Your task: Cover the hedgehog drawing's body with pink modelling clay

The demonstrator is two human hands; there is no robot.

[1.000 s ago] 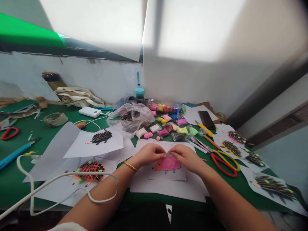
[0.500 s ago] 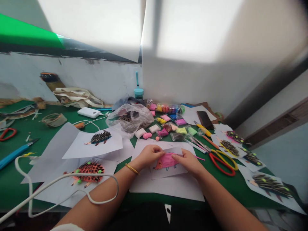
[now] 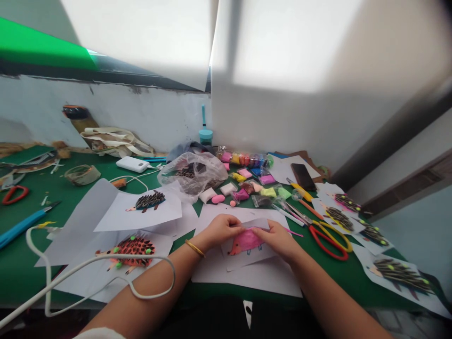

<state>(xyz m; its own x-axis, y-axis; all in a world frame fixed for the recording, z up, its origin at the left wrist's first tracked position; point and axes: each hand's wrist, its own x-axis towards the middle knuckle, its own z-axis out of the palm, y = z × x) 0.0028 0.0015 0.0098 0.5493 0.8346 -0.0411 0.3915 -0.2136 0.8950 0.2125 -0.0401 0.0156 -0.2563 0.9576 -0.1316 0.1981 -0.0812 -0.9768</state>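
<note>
A small white paper bearing a pink clay hedgehog with an orange face is held up over larger white sheets. My left hand pinches the paper's upper left side, thumb and fingers near the hedgehog's back. On the right side, my right hand grips the same paper, its thumb resting at the pink clay's upper edge. Blue-green outlined feet show under the body. Just beyond the hands lie a pink clay lump and a small orange ball.
Red-and-yellow scissors, pens and a phone lie right. Finished hedgehog pictures line the right edge; others lie left. A white cable crosses above my left forearm. Clay packets and a plastic bag sit behind.
The held paper has tilted and its lower edge has moved slightly right and down. Both hands keep their hold. The whole view has shifted slightly.
</note>
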